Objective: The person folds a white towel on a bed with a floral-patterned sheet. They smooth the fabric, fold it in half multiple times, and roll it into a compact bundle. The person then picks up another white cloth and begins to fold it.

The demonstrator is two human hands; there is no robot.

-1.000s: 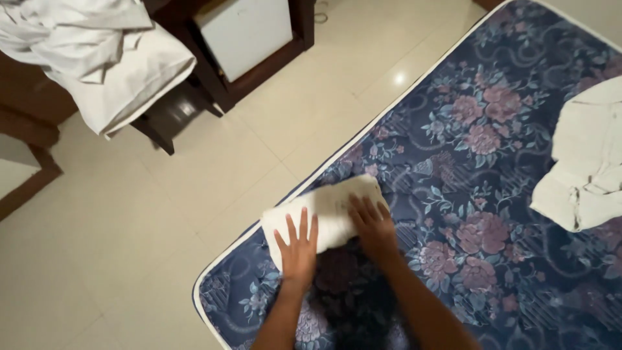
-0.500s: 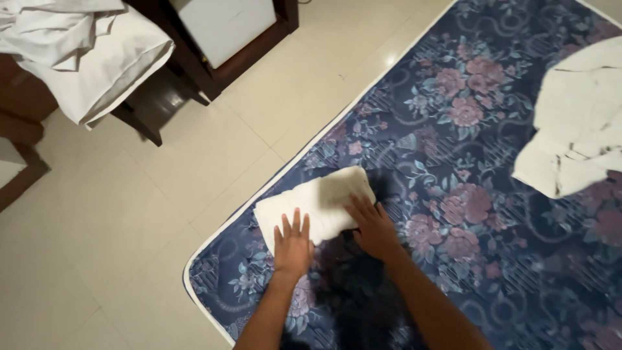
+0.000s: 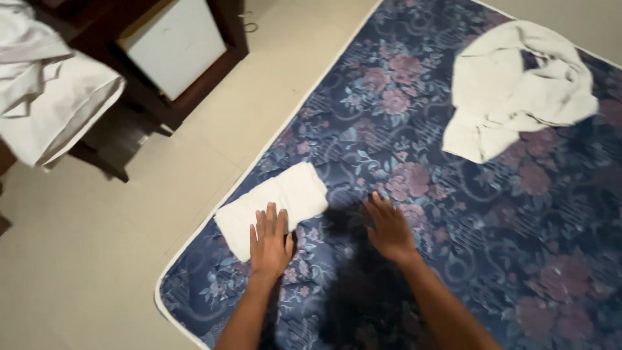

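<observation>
Folded white towel (image 3: 275, 204): a compact oblong, several layers thick, lying flat near the corner of a bare mattress (image 3: 518, 259), its long side roughly parallel to the white piped edge, so it sits squarely on the firm sleeping surface and not over the drop to the floor. Left hand (image 3: 269, 241): palm down, fingers straight and slightly spread, gripping nothing; the fingertips rest on the near edge of the towel, a flat press of the kind that keeps folds from springing up. Right hand (image 3: 391, 228): also palm down with fingers extended and open, holding nothing, lying on the mattress fabric just beside the towel's end but apart from it; whether it bears weight cannot be told. Both forearms enter from the bottom of the view, with a dark shadow of the person falling on the cloth between them. Mattress: blue-grey with a pink floral print, no sheet on it. Second white cloth (image 3: 518, 87): loose, crumpled and unfolded, lying on the far part of the mattress, well apart from the hands. Floor (image 3: 84, 272): pale tiles beside the bed. Dark wooden cabinet (image 3: 194, 84) holding a small white box-shaped unit (image 3: 175, 48), standing on the floor away from the mattress edge. Heap of white linen (image 3: 48, 97): draped over dark furniture at the upper left, hanging partly off its edge.
</observation>
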